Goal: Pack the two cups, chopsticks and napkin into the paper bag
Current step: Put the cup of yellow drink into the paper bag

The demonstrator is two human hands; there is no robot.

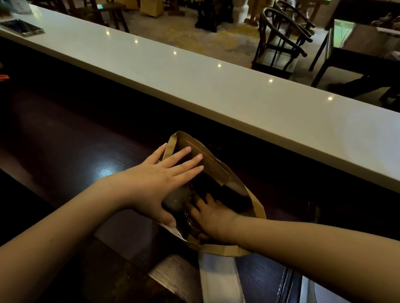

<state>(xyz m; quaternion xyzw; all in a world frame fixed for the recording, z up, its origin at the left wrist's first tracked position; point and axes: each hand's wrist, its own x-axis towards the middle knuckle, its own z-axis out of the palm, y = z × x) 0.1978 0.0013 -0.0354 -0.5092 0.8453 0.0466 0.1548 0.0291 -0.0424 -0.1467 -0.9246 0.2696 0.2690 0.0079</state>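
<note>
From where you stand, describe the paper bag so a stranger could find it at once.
Start at the long pale counter running across the room, then drop to the dark wooden worktop below it. There the brown paper bag stands open, the left hand spread over its mouth and the right hand reaching inside. It is the only brown paper thing there, with flat paper handles.

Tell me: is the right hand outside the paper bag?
No, the right hand reaches down inside the open paper bag.
</note>
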